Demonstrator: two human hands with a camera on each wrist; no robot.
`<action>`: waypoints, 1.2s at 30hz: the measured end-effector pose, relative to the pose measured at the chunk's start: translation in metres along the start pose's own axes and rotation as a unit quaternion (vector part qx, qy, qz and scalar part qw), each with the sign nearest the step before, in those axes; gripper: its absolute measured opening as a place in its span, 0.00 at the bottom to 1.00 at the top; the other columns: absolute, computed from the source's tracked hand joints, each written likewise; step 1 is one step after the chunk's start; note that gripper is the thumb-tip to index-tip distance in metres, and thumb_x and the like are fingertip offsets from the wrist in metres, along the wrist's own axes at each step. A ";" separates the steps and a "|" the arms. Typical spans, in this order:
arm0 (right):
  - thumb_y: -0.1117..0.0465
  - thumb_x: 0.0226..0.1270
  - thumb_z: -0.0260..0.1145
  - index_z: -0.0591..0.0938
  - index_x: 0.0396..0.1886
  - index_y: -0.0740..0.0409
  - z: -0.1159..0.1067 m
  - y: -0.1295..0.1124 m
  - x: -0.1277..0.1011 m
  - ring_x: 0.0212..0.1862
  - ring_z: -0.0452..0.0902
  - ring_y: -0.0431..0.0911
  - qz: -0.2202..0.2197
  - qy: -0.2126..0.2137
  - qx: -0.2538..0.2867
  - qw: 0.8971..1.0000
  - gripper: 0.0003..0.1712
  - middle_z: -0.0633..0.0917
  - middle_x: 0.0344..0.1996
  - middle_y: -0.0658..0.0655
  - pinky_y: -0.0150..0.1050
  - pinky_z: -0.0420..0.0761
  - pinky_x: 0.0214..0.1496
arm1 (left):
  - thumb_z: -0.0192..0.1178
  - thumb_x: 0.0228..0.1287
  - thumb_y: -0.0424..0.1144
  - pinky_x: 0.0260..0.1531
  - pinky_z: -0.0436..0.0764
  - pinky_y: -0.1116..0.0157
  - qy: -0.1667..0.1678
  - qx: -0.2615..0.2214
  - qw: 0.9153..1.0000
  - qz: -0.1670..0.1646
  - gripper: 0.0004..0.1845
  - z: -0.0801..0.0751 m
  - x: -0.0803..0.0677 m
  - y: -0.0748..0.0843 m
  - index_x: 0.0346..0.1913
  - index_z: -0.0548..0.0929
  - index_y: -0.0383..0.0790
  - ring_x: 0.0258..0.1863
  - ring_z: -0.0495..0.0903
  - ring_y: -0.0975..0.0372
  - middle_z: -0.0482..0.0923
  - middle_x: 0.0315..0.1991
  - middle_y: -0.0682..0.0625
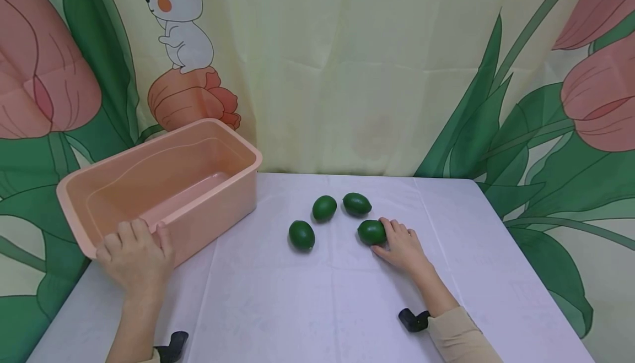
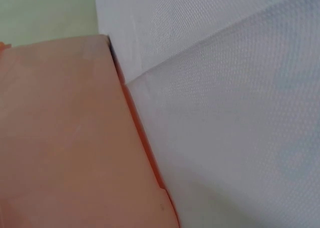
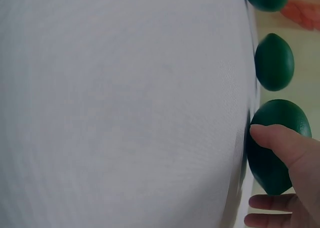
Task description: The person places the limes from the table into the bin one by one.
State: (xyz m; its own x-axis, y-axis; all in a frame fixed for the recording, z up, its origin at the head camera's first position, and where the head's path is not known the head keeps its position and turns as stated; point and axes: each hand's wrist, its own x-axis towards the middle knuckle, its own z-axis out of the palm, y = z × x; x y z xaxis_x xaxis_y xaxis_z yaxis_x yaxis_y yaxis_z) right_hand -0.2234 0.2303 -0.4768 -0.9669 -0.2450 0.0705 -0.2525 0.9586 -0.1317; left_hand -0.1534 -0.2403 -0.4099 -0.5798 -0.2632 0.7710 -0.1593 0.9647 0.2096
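Note:
My left hand (image 1: 136,255) grips the near rim of a pink plastic bin (image 1: 218,214), fingers curled over its edge. The bin's side wall (image 2: 75,133) fills the left of the left wrist view. My right hand (image 1: 404,247) holds a dark green lime (image 1: 371,232) on the table, thumb on the near side and fingers on the far side. In the right wrist view the thumb (image 3: 280,138) lies across that lime. Three more limes are close by: one behind it (image 1: 356,204), one at the back left (image 1: 324,208) and one to the left (image 1: 301,235).
A white cloth covers the table (image 1: 278,308). The bin stands at the table's left side, with nothing visible inside. Behind hangs a curtain (image 1: 337,76) printed with tulips and a rabbit. Black wrist devices show at the left wrist (image 1: 173,346) and right wrist (image 1: 413,320).

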 end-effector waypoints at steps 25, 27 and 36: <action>0.44 0.54 0.65 0.62 0.60 0.67 0.002 -0.003 0.001 0.50 0.70 0.57 0.004 0.001 0.004 1.000 0.42 0.73 0.45 0.64 0.57 0.66 0.50 | 0.36 0.64 0.50 0.32 0.59 0.46 -0.001 0.006 1.000 0.009 0.27 0.000 0.000 -0.001 0.33 0.66 0.23 0.31 0.62 0.39 0.64 0.30 0.30; 0.44 0.54 0.65 0.62 0.60 0.66 0.002 -0.003 0.001 0.50 0.70 0.57 0.004 0.003 0.003 1.000 0.42 0.73 0.45 0.64 0.57 0.66 0.51 | 0.36 0.64 0.50 0.32 0.58 0.46 -0.001 0.005 1.000 0.008 0.27 0.000 0.000 -0.001 0.33 0.66 0.23 0.31 0.61 0.39 0.64 0.30 0.30; 0.44 0.54 0.65 0.63 0.60 0.66 0.001 -0.003 0.001 0.50 0.70 0.57 0.001 0.015 -0.004 1.000 0.42 0.73 0.46 0.64 0.57 0.65 0.51 | 0.35 0.64 0.51 0.34 0.59 0.45 -0.002 -0.004 1.000 0.000 0.28 -0.001 0.000 0.000 0.33 0.66 0.22 0.32 0.61 0.39 0.64 0.31 0.29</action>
State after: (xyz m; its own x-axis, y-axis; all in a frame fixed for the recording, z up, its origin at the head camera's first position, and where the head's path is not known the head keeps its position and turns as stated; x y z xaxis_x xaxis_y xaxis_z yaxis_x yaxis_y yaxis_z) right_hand -0.2238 0.2269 -0.4778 -0.9658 -0.2397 0.0992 -0.2510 0.9601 -0.1230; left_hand -0.1531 -0.2401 -0.4093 -0.5838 -0.2633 0.7680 -0.1535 0.9647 0.2141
